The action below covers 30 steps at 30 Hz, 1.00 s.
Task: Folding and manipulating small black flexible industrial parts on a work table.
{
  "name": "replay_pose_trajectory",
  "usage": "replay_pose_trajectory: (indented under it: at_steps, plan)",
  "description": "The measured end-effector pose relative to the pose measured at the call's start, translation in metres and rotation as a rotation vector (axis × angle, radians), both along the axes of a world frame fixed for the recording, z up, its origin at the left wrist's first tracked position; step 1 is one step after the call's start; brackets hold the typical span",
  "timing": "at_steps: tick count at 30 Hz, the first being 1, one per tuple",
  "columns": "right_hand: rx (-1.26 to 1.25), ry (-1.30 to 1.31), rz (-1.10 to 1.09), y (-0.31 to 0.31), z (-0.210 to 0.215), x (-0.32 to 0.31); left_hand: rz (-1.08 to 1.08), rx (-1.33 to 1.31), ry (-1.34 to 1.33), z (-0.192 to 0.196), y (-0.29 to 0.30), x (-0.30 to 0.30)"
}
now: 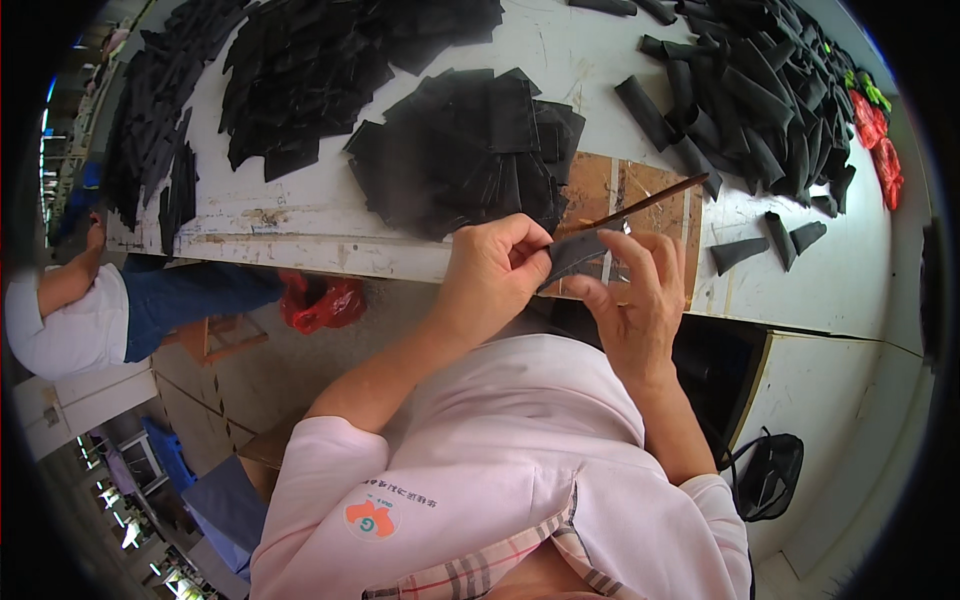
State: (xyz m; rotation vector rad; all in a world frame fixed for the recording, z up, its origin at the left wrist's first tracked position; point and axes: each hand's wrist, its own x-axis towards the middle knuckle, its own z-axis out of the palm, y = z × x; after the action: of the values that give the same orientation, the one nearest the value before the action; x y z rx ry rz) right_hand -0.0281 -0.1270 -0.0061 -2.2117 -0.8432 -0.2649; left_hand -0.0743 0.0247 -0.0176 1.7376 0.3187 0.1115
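Over the table's front edge, my left hand (pixel 497 268) pinches a small dark fabric piece (pixel 577 255) between thumb and fingers. A line of light stitching runs along the piece. Beside its right end is my right hand (pixel 642 290), thumb and forefinger apart; whether a fingertip touches the fabric cannot be made out. Just beyond my right fingers, a thin dark stick (pixel 655 196) points to the upper right, its lower end close to the fabric. Below it lies a worn brown board (pixel 590 185). Left of the board sits a heap of flat dark fabric pieces (pixel 470 150).
Rolled dark tubes (pixel 745 95) pile up at the right of the white table (pixel 330 215). More dark pieces (pixel 310 70) cover the far left. Red plastic bags (pixel 322 300) hang by the table edge. A person in white (pixel 75 315) works at the left. A black bag (pixel 772 475) is at lower right.
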Motion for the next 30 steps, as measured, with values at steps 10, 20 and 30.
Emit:
replay_pose_trajectory:
  at_steps: [10, 20, 30]
  plan:
    - [0.060, -0.005, -0.002, 0.014, -0.021, 0.002, 0.214, 0.669, -0.451, -0.007, -0.033, 0.005]
    - [0.801, 1.277, 0.065, 0.000, -0.016, 0.017, -0.010, -0.788, 0.015, -0.002, -0.012, 0.009]
    - [0.988, 1.541, 0.141, 0.006, -0.024, 0.008, 0.235, -0.204, -0.172, -0.019, -0.031, 0.011]
